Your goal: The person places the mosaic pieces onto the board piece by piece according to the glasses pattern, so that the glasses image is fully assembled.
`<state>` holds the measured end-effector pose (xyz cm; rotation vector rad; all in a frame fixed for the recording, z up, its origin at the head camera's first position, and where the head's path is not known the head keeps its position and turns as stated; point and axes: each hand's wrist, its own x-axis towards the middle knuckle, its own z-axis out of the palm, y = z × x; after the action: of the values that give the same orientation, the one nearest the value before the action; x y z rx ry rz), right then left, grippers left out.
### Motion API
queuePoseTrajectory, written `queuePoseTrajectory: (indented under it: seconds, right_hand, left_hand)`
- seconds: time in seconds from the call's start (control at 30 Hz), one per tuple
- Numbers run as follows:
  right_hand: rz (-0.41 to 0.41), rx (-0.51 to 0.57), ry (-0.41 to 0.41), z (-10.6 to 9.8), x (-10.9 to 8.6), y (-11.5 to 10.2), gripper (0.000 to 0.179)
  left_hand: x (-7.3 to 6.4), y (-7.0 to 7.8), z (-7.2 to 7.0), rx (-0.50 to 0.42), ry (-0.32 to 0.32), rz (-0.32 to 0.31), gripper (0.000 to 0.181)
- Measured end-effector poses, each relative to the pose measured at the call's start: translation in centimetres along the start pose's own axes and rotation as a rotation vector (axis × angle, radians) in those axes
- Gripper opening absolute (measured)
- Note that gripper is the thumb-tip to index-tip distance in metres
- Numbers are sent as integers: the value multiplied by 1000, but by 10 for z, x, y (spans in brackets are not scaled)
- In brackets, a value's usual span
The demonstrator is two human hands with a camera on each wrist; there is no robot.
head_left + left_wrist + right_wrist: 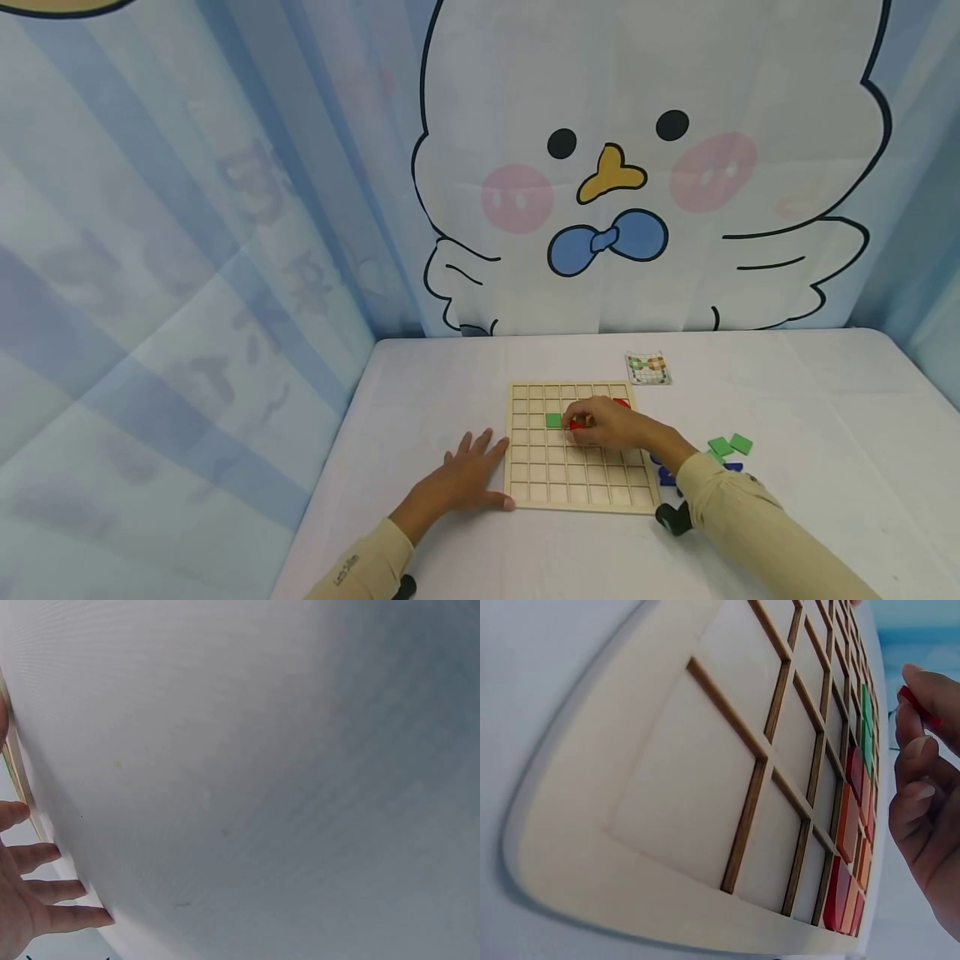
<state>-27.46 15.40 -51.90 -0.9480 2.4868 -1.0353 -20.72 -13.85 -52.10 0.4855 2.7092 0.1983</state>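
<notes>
A square wooden grid board (pixel 558 472) lies on the white table. Over its upper middle, my right hand (pixel 611 423) pinches a small red tile (pixel 920 706) between thumb and finger, held just off the board in the right wrist view. A green tile (pixel 553 420) sits in a cell left of those fingertips. Red and orange tiles (pixel 847 823) fill cells toward one side, mostly hidden by the right hand in the head view. My left hand (pixel 468 477) rests with spread fingers along the board's left edge, thumb near the lower left corner.
A small printed pattern card (pixel 648 368) lies behind the board's upper right corner. Loose green tiles (pixel 720 446) and blue pieces (pixel 667 477) are right of the board, partly covered by the right forearm. A patterned curtain (pixel 600 292) stands behind the table.
</notes>
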Motion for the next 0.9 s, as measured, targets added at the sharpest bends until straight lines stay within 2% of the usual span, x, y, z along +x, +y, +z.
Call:
queuePoseTrajectory:
  seconds: [0.27,0.47,0.67,0.9]
  right_hand:
    - [6,58,22,-3,6,-3,24]
    - [32,163,-5,-5,9,-4,29]
    - [69,101,43,-4,17,-2,21]
    - [108,105,104,1,31,1,23]
  left_hand:
    - [3,-2,3,-2,-14,-4,102]
    - [2,-3,2,0,-6,15,101]
    - [0,-3,1,5,-4,20,101]
    - [-1,-2,-1,6,-7,18,100]
